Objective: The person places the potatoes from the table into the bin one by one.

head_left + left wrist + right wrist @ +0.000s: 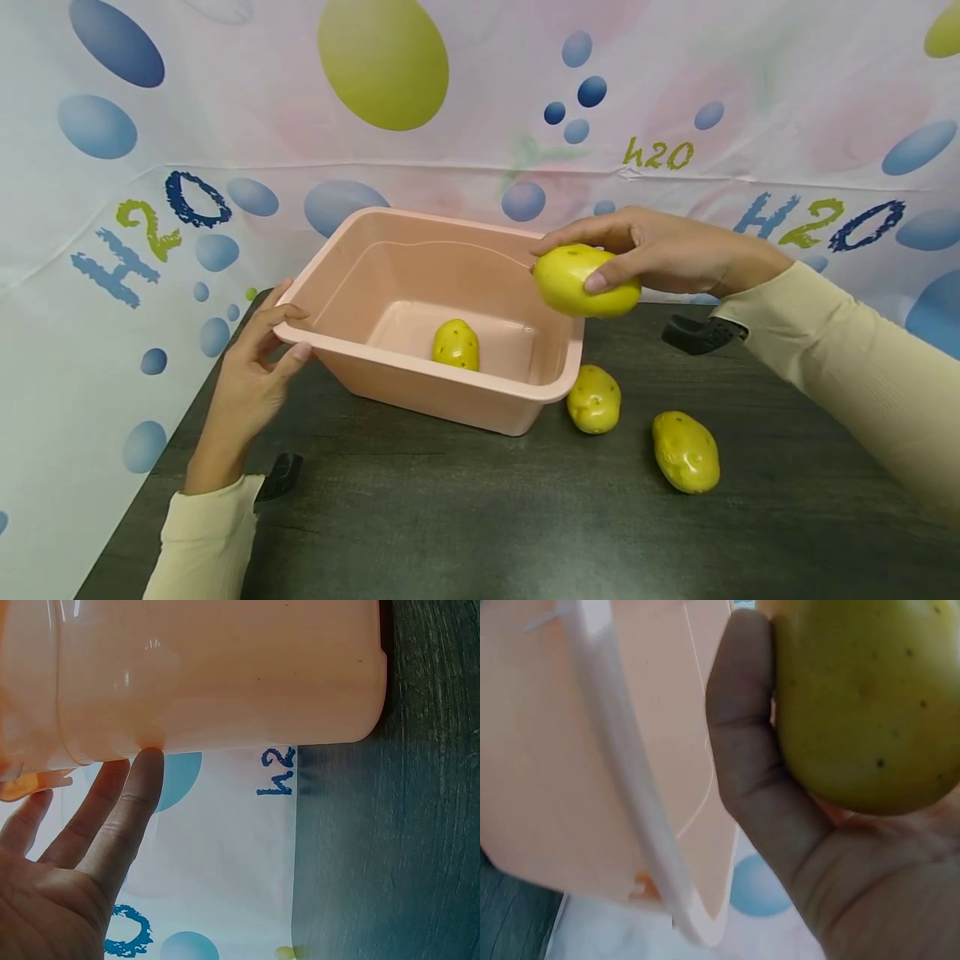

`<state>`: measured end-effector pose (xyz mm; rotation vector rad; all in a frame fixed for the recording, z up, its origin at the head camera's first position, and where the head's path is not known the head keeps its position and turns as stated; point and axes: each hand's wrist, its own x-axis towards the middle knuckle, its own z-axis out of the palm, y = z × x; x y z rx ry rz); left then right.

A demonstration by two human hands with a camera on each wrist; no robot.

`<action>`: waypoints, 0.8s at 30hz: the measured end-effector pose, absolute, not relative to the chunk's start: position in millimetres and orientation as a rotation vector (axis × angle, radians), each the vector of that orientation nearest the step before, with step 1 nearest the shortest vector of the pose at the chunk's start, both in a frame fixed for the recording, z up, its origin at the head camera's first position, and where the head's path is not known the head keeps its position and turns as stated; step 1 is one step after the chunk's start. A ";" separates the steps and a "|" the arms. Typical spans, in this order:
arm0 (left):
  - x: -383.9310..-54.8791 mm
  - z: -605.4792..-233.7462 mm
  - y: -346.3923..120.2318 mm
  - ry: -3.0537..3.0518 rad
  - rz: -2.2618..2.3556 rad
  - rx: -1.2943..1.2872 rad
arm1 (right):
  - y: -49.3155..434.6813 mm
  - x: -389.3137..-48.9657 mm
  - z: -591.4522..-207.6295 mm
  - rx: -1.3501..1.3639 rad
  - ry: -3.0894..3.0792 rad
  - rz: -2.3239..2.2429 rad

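Observation:
A pink plastic basin stands on the dark table. My left hand grips its left front corner, with the thumb at the rim; in the left wrist view, fingers of that hand touch the outer wall. Over the basin's right rim, my right hand holds a yellow potato between thumb and fingers. The right wrist view shows this potato close up, beside the basin's rim. Inside the basin lies another potato, its lower part hidden by the front wall.
One potato lies against the basin's right front corner, and another potato lies farther right on the table. A white curtain with coloured ovals and H2O lettering hangs behind the table and along its left side.

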<state>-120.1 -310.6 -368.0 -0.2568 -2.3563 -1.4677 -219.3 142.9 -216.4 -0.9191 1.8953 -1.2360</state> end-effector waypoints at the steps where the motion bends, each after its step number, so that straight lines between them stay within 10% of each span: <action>1: -120.4 -368.2 -310.5 -2.354 -1.468 -0.257 | 138.8 -221.3 -216.2 -0.918 1.886 -1.238; 24: -123.7 -368.9 -307.4 -2.343 -1.476 -0.243 | 43.2 -256.9 -229.1 -0.749 1.758 -1.405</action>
